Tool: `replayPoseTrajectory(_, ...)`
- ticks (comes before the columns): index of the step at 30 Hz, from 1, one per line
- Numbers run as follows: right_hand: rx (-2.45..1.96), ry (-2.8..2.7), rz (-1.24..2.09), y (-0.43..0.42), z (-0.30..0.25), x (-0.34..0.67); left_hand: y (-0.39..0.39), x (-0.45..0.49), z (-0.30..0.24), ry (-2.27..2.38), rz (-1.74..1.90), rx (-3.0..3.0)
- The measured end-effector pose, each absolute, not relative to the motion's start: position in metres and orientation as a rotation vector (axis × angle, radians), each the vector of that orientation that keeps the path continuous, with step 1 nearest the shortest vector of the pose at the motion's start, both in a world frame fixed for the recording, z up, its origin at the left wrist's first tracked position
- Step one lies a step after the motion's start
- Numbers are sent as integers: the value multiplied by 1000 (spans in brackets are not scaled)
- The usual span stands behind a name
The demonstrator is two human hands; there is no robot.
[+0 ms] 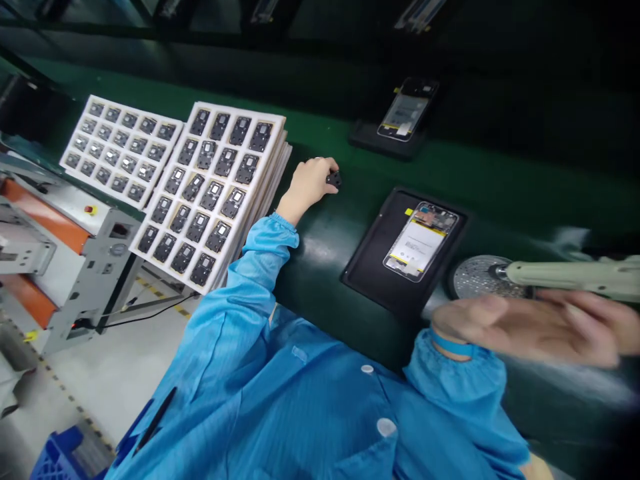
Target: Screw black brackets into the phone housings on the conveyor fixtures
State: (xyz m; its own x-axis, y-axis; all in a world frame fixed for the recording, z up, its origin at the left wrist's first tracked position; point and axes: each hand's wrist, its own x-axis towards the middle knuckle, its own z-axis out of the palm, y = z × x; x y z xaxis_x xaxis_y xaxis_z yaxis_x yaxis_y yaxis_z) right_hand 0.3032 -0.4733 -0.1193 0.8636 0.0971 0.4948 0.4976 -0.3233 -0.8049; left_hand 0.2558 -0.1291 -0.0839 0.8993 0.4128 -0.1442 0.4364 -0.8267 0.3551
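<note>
My left hand (310, 185) is closed on a small black phone part (334, 179), pinched between thumb and fingers above the green bench. Right of it, an opened phone (423, 241) with a white battery and yellow strips lies face down in a black tray (370, 267). My right hand (530, 328), smeared by motion, has its fingers stretched out just below a pale green electric screwdriver (575, 279). The screwdriver's tip is over a round metal dish (473, 277) of small screws. Whether the fingers touch the screwdriver I cannot tell.
At the left stand stacked white foam trays (207, 180) holding several black phone modules, and another such tray (120, 150) beyond. A second opened phone (407, 110) rests on a black holder (385, 141) at the back. A machine with orange bands (55, 213) is at far left.
</note>
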Motion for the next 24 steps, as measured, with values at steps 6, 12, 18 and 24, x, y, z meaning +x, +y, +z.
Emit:
replayPoseTrajectory(6, -1656, -302, 388, -436, -90, 289, -191, 224, -63, 4, 195, 2396)
replayPoseTrajectory(12, -1494, -239, 895, -447, -85, 294, -248, 202, -81, -280, 321, 2201)
replayPoseTrajectory(18, -1498, -168, 610, -465, -97, 306, -272, 187, -128, 244, 201, 2336)
replayPoseTrajectory(24, -1701, -239, 222, -481, -114, 311, -295, 142, -123, 287, -31, 2460)
